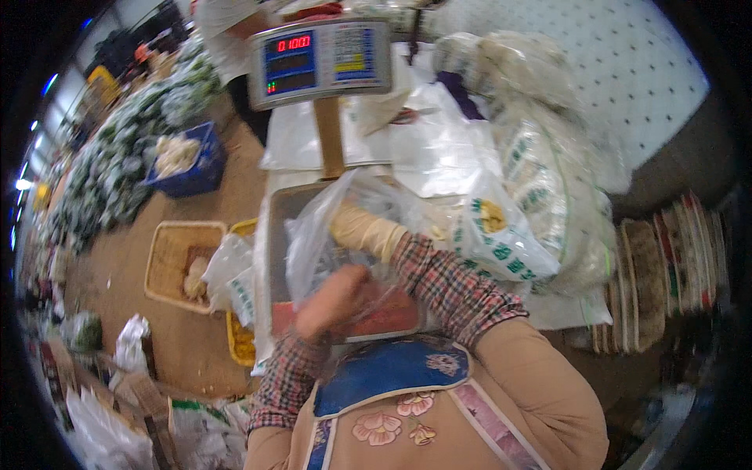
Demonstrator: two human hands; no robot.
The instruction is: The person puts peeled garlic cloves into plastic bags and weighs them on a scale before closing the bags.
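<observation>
A clear plastic bag (311, 247) stands open-mouthed on the tray of a weighing scale (281, 235). My right hand (361, 231), in a pale rubber glove, reaches into the bag, and the plastic and the bag's folds hide its fingertips. My left hand (335, 299) is bare and blurred. Its fingers are curled on the near edge of the bag, over a red patch (376, 317) on the tray. Above the tray, on a post (329, 138), the scale's display (320, 61) shows lit red digits.
Right of the scale lie a white printed sack (505, 235) and large plastic-wrapped bundles (540, 158). Yellow crates (176, 264) and a blue crate (197, 170) stand on the floor at left, before heaped leafy vegetables (123, 158). Another person (229, 35) is behind the display.
</observation>
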